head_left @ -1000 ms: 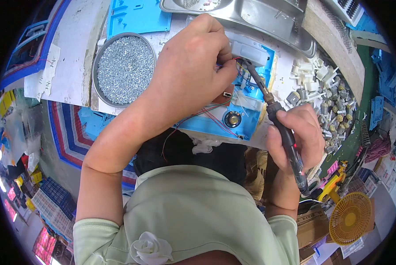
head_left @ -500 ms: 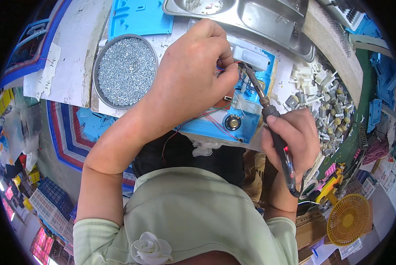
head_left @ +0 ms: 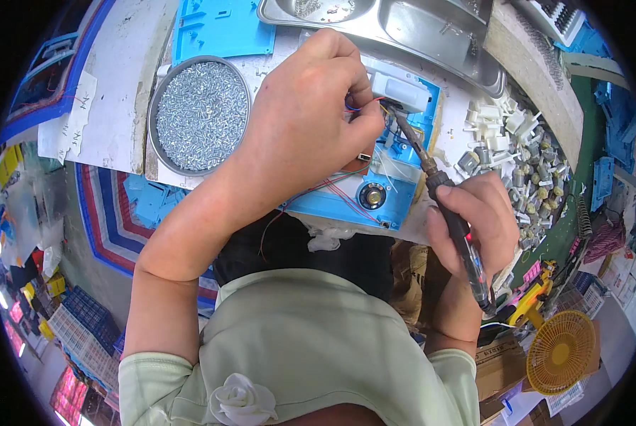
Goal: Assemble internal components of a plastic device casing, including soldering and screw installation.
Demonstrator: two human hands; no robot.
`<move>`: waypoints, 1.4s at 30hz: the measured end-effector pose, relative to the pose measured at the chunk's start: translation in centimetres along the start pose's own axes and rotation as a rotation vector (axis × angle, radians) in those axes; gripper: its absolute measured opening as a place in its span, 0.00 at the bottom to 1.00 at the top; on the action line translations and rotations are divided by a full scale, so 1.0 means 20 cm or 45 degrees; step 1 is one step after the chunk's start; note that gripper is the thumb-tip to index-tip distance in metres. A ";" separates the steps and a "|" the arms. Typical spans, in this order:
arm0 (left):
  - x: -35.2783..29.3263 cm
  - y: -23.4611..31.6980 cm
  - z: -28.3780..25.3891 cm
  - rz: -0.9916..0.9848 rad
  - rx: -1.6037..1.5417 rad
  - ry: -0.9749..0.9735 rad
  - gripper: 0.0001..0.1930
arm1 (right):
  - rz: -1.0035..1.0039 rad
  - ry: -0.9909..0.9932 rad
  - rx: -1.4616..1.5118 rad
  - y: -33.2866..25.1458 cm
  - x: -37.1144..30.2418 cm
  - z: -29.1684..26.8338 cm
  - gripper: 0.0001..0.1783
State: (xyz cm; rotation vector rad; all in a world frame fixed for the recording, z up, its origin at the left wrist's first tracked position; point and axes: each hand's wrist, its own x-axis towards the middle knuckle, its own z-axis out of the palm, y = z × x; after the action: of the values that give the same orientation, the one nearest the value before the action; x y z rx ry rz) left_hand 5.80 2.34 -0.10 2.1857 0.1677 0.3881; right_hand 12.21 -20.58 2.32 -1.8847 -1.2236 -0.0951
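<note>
My right hand [head_left: 477,224] is closed round the black handle of a soldering iron [head_left: 448,206], whose dark tip points up and left into a blue plastic housing [head_left: 405,195]. Thin coloured wires [head_left: 367,106] are pinched between the thumb and fingers of my left hand [head_left: 318,113], close to the iron's tip. Whether the tip touches a wire I cannot tell. Inside the housing sit a round speaker [head_left: 372,197], red wires and a white block [head_left: 401,91]. My left hand and wrist cover part of the housing.
A round tin of small silver screws [head_left: 200,117] stands left of my left forearm. Behind lie a blue plastic panel [head_left: 222,32] and a steel compartment tray [head_left: 431,35]. Small motors with white plastic parts [head_left: 509,153] are heaped at the right, beside a wooden board [head_left: 531,64].
The soldering iron and my right hand have shifted slightly right and down. My left hand keeps its pinch on the wires, nearly still.
</note>
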 end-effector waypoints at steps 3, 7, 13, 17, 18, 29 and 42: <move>0.00 0.00 0.00 -0.005 0.016 0.009 0.06 | 0.003 -0.027 0.026 0.03 0.00 0.01 0.22; 0.00 -0.01 0.01 0.051 0.047 0.030 0.06 | -0.036 -0.042 0.048 0.05 0.00 0.01 0.20; 0.00 0.00 0.00 0.039 0.060 0.026 0.06 | -0.022 -0.015 0.057 0.05 0.02 0.03 0.20; 0.00 0.00 0.01 0.049 0.084 0.036 0.07 | -0.038 -0.011 0.059 0.06 0.02 0.03 0.20; 0.00 0.00 0.01 0.052 0.090 0.043 0.07 | -0.041 -0.014 0.056 0.05 0.02 0.03 0.20; -0.01 -0.02 0.05 0.157 0.207 0.151 0.07 | 0.086 -0.001 0.140 0.05 0.02 0.02 0.19; -0.01 -0.02 0.06 0.175 0.216 0.181 0.07 | 0.117 -0.016 0.106 0.01 -0.03 -0.04 0.19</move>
State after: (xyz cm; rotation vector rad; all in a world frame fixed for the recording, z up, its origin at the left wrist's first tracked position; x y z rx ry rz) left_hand 5.95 1.64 -1.23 2.3446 0.1328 0.6280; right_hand 12.35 -21.53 2.33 -1.8686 -1.1299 0.0166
